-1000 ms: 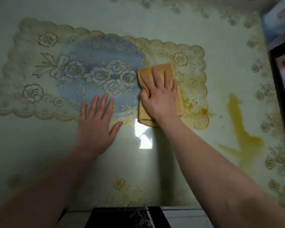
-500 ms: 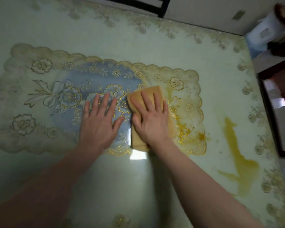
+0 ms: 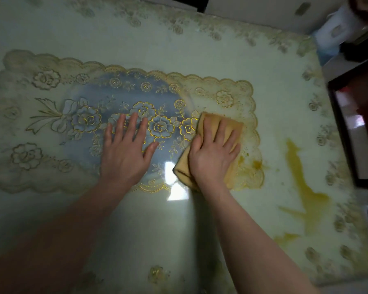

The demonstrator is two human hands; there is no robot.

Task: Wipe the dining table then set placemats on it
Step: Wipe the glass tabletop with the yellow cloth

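On the placemat [image 3: 51,115], folded yellow cloth [image 3: 225,128], right hand [image 3: 212,158] pressing

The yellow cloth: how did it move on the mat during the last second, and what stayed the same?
The right hand pushed the yellow cloth left toward the left hand, then back right toward the yellow smears at the placemat's end. The left hand slid farther onto the mat and stays flat there. The yellow spill on the table is untouched.

Single head-worn wide-angle view looked steeply down from above the near edge of the glossy pale-green table [image 3: 149,225], facing its far edge. It sat close: both forearms entered from the bottom of frame. The table filled nearly the whole frame, tilted slightly.
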